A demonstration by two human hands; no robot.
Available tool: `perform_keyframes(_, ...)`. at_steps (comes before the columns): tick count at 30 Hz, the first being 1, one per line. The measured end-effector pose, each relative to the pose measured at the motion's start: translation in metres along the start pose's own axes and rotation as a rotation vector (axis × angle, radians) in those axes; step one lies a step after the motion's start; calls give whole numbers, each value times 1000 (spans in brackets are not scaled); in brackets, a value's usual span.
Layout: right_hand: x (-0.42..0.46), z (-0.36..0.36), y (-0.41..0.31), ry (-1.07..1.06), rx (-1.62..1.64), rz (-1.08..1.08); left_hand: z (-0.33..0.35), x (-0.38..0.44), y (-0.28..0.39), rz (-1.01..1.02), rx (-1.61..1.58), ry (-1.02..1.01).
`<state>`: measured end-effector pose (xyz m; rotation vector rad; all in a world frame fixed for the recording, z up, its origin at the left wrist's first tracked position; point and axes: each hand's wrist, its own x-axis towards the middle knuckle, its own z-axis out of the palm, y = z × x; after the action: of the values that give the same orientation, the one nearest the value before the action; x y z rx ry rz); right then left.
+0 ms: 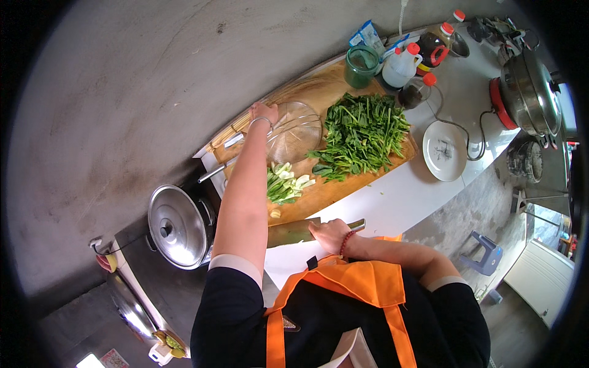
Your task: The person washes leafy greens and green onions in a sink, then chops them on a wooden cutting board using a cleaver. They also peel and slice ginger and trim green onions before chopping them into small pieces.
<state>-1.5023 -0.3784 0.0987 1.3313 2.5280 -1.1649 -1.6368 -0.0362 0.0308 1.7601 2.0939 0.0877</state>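
Note:
My right hand (332,233) grips the handle end of a cleaver (292,232), whose broad blade lies flat along the near edge of a wooden cutting board (317,198). My left hand (263,113) reaches to the back of the board, beside a wire-mesh strainer (297,133) and some bamboo sticks (241,122); its fingers are partly hidden, so whether it holds anything is unclear. A large heap of cut leafy greens (363,133) covers the board's right part. A smaller pile of pale cut stalks (286,184) lies near my left forearm, with garlic-like pieces (275,213) close by.
A green glass jar (361,66), a white jug (401,66) and dark sauce bottles (430,48) stand behind the greens. To the right are a white plate (444,151), a cable and a lidded steel pot (529,94). Another lidded pot (178,226) stands left, near the wall.

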Motion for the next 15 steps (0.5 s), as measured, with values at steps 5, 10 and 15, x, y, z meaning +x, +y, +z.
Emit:
perform_keyframes(5, -1, 1, 3, 32, -17, 0, -15, 7, 15, -95, -5, -148)
perform_keyframes(10, 0, 0, 4, 37, -23, -10, -2, 26, 2, 81, -41, -216)
perform_keyframes(15, 1, 0, 3, 27, -10, -22, 15, 45, -22, 82, -145, -351)
